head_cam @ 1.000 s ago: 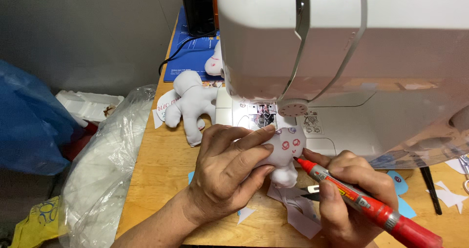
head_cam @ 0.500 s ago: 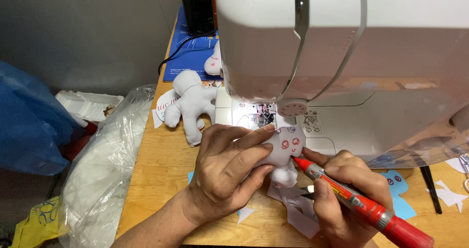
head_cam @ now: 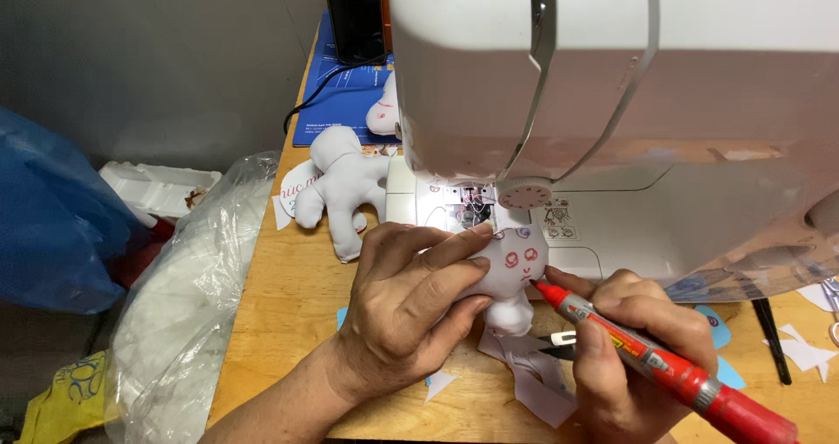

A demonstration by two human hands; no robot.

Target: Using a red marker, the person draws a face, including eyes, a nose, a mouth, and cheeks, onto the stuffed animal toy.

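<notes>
Wooden tabletop (head_cam: pixel 288 322) under a white sewing machine (head_cam: pixel 612 103): at its centre a small white stuffed doll (head_cam: pixel 516 274) lies pinched in the left hand (head_cam: pixel 411 313). Two red eyes are drawn; the mouth is half done. The right hand (head_cam: pixel 625 348), at four o'clock, grips a red marker (head_cam: pixel 664 365), tip on the face. Another, blank doll (head_cam: pixel 336 190) waits at ten o'clock.

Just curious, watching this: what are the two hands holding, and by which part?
The left hand grips a small white stuffed doll around its body. The right hand holds a red marker by its barrel, tip at the doll's face.
</notes>
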